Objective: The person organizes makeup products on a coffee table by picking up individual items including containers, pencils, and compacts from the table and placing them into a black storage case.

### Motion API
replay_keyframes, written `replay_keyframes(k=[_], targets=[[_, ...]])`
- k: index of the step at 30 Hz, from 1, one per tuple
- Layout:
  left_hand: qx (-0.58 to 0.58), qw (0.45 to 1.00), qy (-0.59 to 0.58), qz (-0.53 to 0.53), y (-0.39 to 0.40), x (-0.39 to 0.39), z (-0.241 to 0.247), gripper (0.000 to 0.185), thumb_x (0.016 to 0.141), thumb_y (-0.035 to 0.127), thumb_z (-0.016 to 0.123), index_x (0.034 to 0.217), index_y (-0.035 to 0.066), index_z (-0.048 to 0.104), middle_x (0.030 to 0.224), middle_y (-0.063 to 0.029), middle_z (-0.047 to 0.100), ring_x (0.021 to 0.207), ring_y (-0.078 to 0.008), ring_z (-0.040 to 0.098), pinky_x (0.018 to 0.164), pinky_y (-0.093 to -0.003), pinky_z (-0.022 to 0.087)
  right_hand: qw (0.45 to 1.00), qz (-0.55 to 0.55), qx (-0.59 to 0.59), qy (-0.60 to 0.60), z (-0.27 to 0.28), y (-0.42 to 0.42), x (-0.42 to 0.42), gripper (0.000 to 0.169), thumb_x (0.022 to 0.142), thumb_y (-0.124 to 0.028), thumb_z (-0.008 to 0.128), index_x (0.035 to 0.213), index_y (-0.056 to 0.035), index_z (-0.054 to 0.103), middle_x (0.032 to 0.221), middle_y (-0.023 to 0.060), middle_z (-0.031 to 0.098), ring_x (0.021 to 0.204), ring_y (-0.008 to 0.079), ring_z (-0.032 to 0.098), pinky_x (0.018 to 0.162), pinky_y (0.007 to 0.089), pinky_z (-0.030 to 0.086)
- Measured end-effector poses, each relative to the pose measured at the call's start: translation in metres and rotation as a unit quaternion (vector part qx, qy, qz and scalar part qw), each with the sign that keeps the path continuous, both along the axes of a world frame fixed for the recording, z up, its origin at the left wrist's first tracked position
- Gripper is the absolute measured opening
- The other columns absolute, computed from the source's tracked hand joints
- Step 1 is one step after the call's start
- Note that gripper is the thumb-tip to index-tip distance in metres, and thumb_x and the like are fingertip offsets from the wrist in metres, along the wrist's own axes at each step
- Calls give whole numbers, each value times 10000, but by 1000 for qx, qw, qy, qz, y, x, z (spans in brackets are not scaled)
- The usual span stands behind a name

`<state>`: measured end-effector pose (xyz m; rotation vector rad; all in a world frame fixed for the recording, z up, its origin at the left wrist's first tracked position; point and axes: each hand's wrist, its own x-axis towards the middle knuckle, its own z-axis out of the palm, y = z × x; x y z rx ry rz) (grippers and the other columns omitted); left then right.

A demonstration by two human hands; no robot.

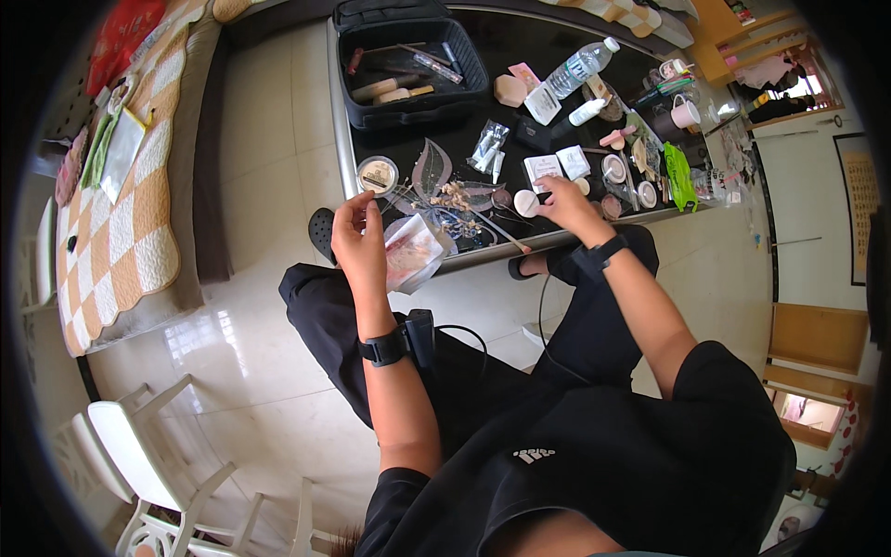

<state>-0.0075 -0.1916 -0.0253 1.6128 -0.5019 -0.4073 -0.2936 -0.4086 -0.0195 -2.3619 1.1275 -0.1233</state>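
My left hand [358, 226] is raised at the table's near left edge, fingers loosely curled and thumb apart, with nothing seen in it. Its fingertips are close to a round, clear-rimmed powder compact [377, 175]; whether they touch it is unclear. In my right hand [565, 205] a round white cosmetic puff [527, 203] is held at its edge by the fingertips. Just beyond that hand lies a small white box [543, 170] with a white packet [573, 162] beside it. A stained white tissue [416, 252] lies at the table edge, right of my left hand. Dried flowers [456, 196] lie between the hands.
A black open case [412, 69] with cosmetic tubes and pencils stands at the table's back left. Further right are a plastic water bottle [581, 68], a white dropper bottle [587, 111], several compacts, a pink-and-white mug [685, 111] and a green packet [679, 176]. White chairs [136, 452] stand at lower left.
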Motion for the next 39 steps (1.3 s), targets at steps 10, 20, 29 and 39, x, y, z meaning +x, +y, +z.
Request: replay_keyframes(k=[10,20,29,39], targets=[[13,1000,-2,0,-2,-1,-19,159,878,62,620,1013,-11,664,853,-61,667,728,-107,601,680,-244,480,996,-61,-60,-16,-41,23,-3,161,735,-98,736,780,-14,605,860,158,590,829,356,594,713,421,484],[27,999,-21,-12,-8,-4,-43,130,878,26,615,981,-35,665,856,-35,663,784,-72,604,723,-204,470,987,-130,-52,-78,-33,36,-30,125,725,-88,721,791,-15,643,823,153,610,801,338,609,709,408,495],[8,999,30,-4,7,-22,-27,151,878,36,626,1009,-34,659,848,-28,653,758,-84,596,690,-208,475,972,-72,-156,-158,-18,-53,8,442,696,-50,728,1117,-51,593,1045,194,622,972,358,593,830,422,488],[28,990,93,-105,0,-82,15,154,919,48,590,1050,-25,624,866,-30,644,770,-63,585,688,-194,457,990,-55,-107,78,-31,-134,35,572,597,-247,787,1080,13,626,1106,212,589,1056,358,570,929,392,470]])
